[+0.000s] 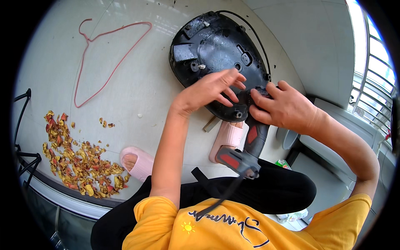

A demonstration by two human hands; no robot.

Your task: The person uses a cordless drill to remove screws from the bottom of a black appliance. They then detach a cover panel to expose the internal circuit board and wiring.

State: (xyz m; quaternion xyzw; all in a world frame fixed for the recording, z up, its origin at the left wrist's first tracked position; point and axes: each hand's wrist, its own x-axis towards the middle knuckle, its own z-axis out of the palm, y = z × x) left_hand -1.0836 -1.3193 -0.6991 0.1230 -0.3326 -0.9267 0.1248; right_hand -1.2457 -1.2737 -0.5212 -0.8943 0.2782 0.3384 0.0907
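Note:
A black, oval plastic shell with round screw posts stands tilted in front of my legs. Over its lower half, my left hand has its fingers loosely apart and nothing visible in them. My right hand is closed round the upper part of a cordless drill, grey-black with red panels. The drill's head is beside the shell's lower right edge, and its tip is hidden by my fingers. Its handle points down toward my lap, with a black strap hanging from the base.
A pink wire hanger lies on the tiled floor at the left. Dried yellow-red peel pieces are spread near my pink slippers. Black metal legs stand at the far left. A barred window and grey cabinets are at the right.

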